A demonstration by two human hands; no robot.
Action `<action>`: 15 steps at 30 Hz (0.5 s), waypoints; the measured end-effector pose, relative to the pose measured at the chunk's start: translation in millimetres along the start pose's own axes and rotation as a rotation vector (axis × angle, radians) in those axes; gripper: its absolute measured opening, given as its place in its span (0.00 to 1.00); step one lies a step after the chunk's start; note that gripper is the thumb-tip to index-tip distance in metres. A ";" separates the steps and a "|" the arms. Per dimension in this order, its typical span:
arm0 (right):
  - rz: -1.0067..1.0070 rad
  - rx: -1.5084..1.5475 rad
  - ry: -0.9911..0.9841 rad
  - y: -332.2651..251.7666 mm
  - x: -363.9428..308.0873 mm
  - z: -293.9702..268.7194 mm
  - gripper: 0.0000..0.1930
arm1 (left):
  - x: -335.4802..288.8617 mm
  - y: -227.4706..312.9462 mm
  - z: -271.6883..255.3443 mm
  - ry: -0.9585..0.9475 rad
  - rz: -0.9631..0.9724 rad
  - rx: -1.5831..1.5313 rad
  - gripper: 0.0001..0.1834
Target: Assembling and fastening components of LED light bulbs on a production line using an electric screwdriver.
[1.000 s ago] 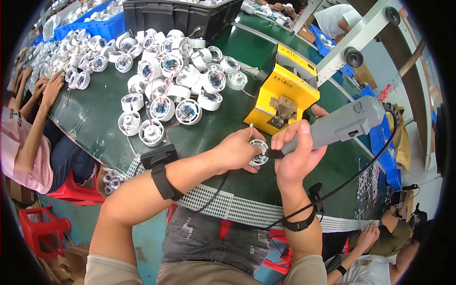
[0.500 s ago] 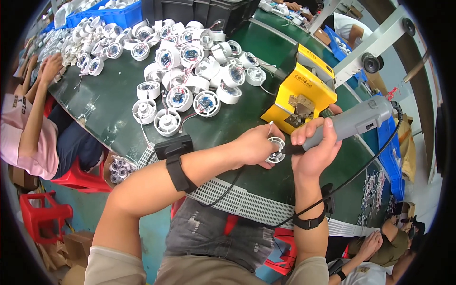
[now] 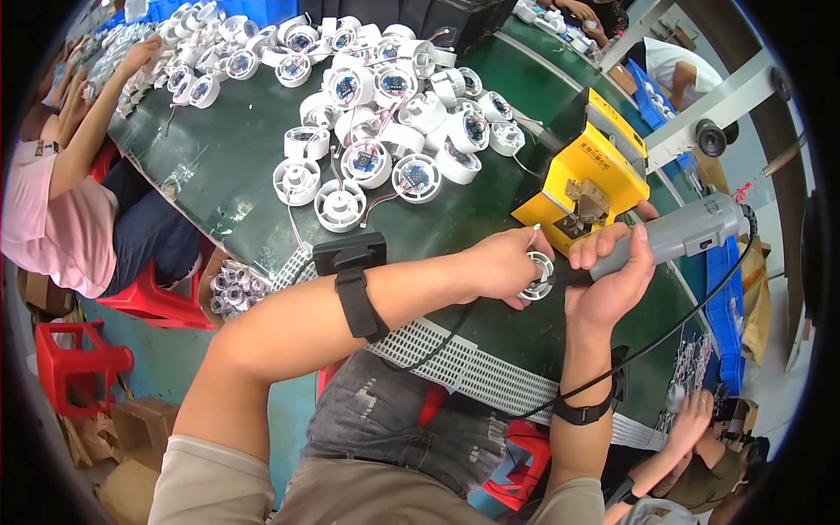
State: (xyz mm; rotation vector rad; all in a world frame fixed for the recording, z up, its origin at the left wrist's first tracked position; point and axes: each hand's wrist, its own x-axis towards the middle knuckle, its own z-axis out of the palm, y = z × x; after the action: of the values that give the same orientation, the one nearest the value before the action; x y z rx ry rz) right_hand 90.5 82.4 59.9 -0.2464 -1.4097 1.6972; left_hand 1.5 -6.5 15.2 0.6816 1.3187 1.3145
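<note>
Over the near part of the table, my left hand [image 3: 506,267] is closed on a small white round housing [image 3: 540,278], gripping it by its edge. A short light-coloured wire end stands up beside those fingers. My right hand [image 3: 612,276] wraps round a grey corded electric screwdriver [image 3: 678,242], held nearly level. Its dark nose points left at the housing; the bit's tip is too small to make out. Just beyond my right hand stands a yellow box-shaped machine [image 3: 582,171] with a metal block at its front. A black cord [image 3: 700,308] runs from the screwdriver's back end.
Many white round housings with blue circuit boards and wires [image 3: 416,175] lie heaped on the green table [image 3: 232,166]. A black crate [image 3: 402,26] stands behind them. White perforated strip [image 3: 437,354] lines the near edge. Co-workers sit at left and lower right; a metal post rises at right.
The whole view has swung, so the table's things sit further right in the picture. My hands keep the same grip on housing and screwdriver. The left co-worker's hand has reached further over the table.
</note>
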 end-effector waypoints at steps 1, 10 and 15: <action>-0.011 -0.005 0.004 0.0 0.7 0.4 0.19 | 0.3 0.7 -0.6 -0.001 -0.003 0.003 0.13; -0.036 0.034 -0.016 1.8 1.5 -2.1 0.19 | -1.3 -1.7 -1.9 0.017 0.000 0.009 0.13; -0.024 0.048 -0.013 -3.1 0.8 -2.1 0.19 | -0.3 -1.3 0.1 0.006 0.001 -0.004 0.13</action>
State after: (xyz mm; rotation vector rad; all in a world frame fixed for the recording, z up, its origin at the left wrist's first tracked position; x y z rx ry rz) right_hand 92.9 84.3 62.2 -0.1912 -1.3750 1.7134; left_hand 2.0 -7.0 14.0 0.6763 1.3207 1.3210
